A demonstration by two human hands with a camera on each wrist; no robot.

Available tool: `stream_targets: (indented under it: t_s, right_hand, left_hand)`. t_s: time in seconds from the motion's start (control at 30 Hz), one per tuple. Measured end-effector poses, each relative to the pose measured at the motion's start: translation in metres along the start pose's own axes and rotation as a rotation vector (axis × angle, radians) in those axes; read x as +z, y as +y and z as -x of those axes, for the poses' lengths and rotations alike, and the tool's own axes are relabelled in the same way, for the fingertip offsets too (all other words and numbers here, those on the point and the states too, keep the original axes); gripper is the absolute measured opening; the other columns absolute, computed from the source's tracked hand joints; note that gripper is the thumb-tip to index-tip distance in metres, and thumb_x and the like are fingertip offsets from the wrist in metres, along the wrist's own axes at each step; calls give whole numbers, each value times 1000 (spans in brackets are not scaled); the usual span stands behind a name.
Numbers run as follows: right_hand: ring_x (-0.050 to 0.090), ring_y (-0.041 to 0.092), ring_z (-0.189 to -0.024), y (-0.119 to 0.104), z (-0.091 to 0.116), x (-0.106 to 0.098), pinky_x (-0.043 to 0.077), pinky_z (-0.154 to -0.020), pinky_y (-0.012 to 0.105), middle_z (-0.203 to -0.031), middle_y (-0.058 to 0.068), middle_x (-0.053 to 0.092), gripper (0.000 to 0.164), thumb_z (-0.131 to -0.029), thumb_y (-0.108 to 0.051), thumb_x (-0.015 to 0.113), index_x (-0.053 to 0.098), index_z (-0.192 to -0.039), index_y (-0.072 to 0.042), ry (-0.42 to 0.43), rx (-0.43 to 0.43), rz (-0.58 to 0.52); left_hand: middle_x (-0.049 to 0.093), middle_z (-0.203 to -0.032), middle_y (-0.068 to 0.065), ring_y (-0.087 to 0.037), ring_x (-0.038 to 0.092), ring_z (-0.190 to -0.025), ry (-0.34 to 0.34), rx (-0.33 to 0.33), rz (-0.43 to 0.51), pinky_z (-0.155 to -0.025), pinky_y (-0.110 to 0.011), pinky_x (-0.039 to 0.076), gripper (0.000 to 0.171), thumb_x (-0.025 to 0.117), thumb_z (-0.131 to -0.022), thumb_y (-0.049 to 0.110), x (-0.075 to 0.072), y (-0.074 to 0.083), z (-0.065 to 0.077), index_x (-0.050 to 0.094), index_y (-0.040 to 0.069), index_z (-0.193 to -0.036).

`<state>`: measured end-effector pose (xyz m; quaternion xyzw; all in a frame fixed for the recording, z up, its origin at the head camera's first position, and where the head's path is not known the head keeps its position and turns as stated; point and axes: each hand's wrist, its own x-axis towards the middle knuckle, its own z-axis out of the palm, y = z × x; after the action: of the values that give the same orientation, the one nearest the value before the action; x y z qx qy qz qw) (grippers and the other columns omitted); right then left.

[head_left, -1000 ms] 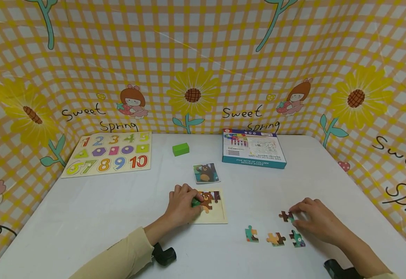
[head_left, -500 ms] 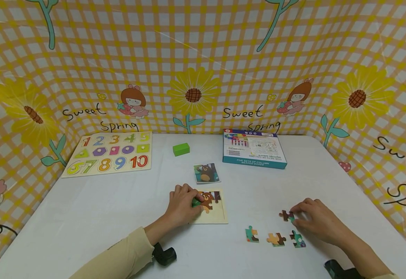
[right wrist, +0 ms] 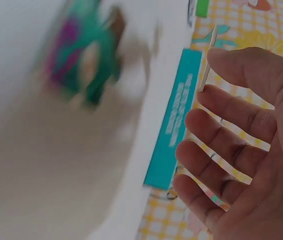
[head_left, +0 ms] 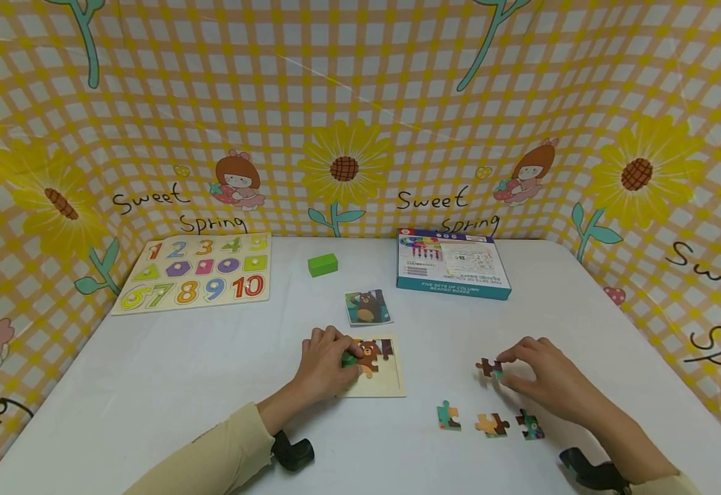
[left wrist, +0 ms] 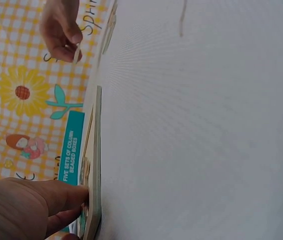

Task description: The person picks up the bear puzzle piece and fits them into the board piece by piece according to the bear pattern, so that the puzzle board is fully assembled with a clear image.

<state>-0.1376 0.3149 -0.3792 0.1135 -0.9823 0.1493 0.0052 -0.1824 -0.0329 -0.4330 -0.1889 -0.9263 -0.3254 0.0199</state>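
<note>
My left hand [head_left: 326, 364] rests on the left part of a pale wooden puzzle tray [head_left: 391, 381], its fingertips touching the pieces. Pieces inside the tray form part of a brown bear picture [head_left: 369, 350]; the hand covers the left side. My right hand [head_left: 549, 378] pinches a brown and green puzzle piece [head_left: 489, 368] between thumb and index finger, above the table. The right wrist view shows that piece [right wrist: 209, 60] edge-on, the other fingers loosely spread. Below the right hand lie a green piece [head_left: 448, 416], a tan-brown piece [head_left: 492, 425] and a green patterned piece [head_left: 530, 425].
Behind the tray lies a bear picture card [head_left: 369, 307]. Farther back are a green block [head_left: 323, 265], a number board [head_left: 196, 271] at left and a teal box [head_left: 453, 265] at right. A checked cloth [head_left: 360, 103] walls the table's back and sides.
My right hand has lifted the brown and green piece and moved it slightly left and away from me. The left hand has stayed on the tray.
</note>
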Motion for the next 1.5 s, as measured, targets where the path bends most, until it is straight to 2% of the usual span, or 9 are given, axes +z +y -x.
stream_targets:
  t_s: [0.47,0.93,1.2,1.5]
  right_hand:
    - [50,19,-95,-48,-31,11,44,-77,37,-100,-1,62,22,-78,-23,74,71,-98,-17,29,-128,-14]
    - [48,17,-92,-87,-56,35,41,-82,38,-97,1,64,22,-75,-22,75,72,-96,-15,-4,-178,5]
    - [48,17,-88,-99,-64,44,41,-80,37,-94,2,65,23,-74,-23,76,72,-94,-13,-7,-218,25]
    - [48,17,-88,-107,-69,50,42,-80,36,-93,-1,63,23,-74,-24,77,72,-94,-14,-28,-195,36]
  left_hand:
    - [51,-97,-4,-21,37,-92,-6,-1,7,-78,-40,27,11,69,-78,19,-1,0,0,67,18,-88]
    - [52,-98,-4,-21,37,-92,-3,5,6,-78,-41,27,10,68,-77,19,-1,-2,-1,67,19,-87]
    - [51,-96,-3,-21,37,-92,5,15,9,-77,-39,26,10,69,-78,20,-2,-1,-1,67,19,-88]
    - [51,-96,-3,-21,37,-93,11,17,6,-78,-41,27,10,68,-77,18,0,-2,0,67,18,-87]
